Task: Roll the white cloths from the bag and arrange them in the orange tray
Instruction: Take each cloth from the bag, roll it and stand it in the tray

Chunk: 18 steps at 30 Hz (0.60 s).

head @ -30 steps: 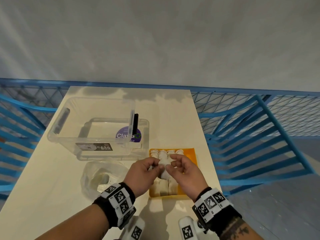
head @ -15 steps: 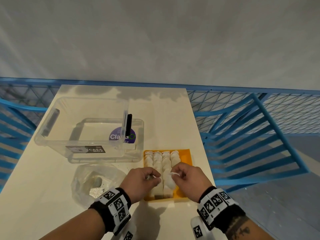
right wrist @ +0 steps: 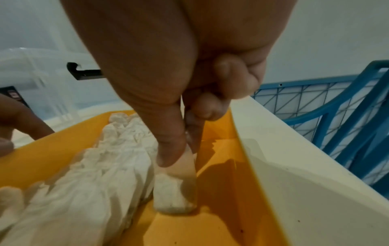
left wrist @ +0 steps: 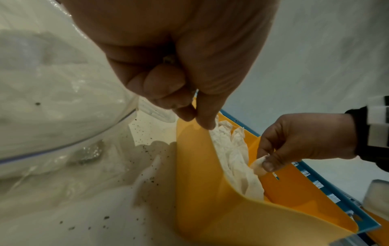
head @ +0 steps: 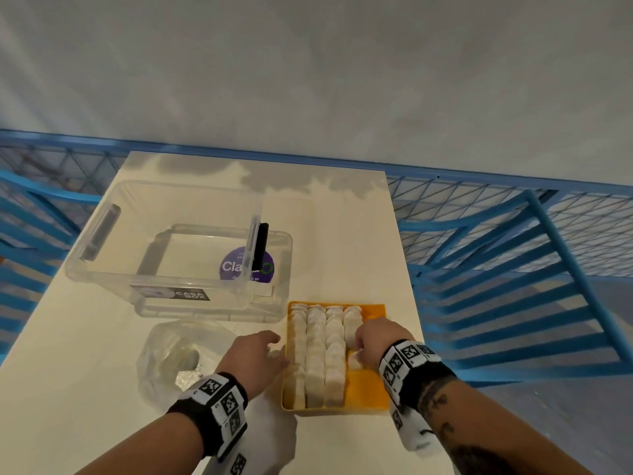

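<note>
The orange tray point(head: 370, 389) lies on the white table and holds several rows of rolled white cloths point(head: 317, 351). My right hand point(head: 371, 341) reaches into its right-hand row. There it pinches one rolled cloth point(right wrist: 174, 194) between thumb and forefinger, the roll's lower end down on the tray floor point(right wrist: 221, 191). My left hand point(head: 253, 354) is at the tray's left wall point(left wrist: 193, 166), with thumb and curled fingers pinching the rim. The clear plastic bag point(head: 171, 358) lies crumpled left of the tray.
A clear plastic storage box point(head: 164, 241) stands behind the bag and tray, sitting on its lid. Blue chairs point(head: 513, 303) and a blue mesh railing border the table on the right and far sides. The table's right edge runs close beside the tray.
Both hands held the roll above the tray before. Now the right hand has lowered it into the right-hand row, and the left hand has let go and moved to the tray's left rim.
</note>
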Motion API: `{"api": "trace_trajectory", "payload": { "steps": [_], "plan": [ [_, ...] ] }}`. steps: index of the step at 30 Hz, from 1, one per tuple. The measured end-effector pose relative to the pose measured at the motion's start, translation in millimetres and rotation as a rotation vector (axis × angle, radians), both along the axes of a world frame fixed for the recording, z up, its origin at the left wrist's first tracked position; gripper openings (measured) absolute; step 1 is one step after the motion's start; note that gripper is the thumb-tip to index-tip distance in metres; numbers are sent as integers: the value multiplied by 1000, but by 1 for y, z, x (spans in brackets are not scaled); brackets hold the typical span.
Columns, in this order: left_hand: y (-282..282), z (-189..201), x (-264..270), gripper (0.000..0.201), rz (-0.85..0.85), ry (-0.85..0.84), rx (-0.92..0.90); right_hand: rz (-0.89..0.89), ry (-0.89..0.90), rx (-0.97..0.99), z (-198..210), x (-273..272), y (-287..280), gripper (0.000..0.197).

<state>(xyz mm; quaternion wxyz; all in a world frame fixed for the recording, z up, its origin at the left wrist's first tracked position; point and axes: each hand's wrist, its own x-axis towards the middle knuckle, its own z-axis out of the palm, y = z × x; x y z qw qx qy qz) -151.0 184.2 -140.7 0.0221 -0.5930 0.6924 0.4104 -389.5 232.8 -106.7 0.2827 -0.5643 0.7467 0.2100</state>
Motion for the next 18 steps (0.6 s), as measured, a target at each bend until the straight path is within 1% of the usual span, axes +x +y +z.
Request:
{"api": "trace_trajectory", "payload": {
  "steps": [4,11,13,16,18],
  "plan": [
    [-3,0,0,50,19,2,24,-17,15,-9,-11,-2,-10,24],
    [-3,2,-1,48,23,-11,37,-55,35,-104,-15,-6,-16,19],
    [-3,4,-2,48,12,-26,30,-105,14,-134,-13,-7,-16,22],
    [-4,6,-2,47,0,-21,32,-247,-38,-167,-11,-11,-15,38],
    [-5,7,-2,47,-6,-24,29,-324,-55,-168,-10,-12,-14,39]
  ]
}}
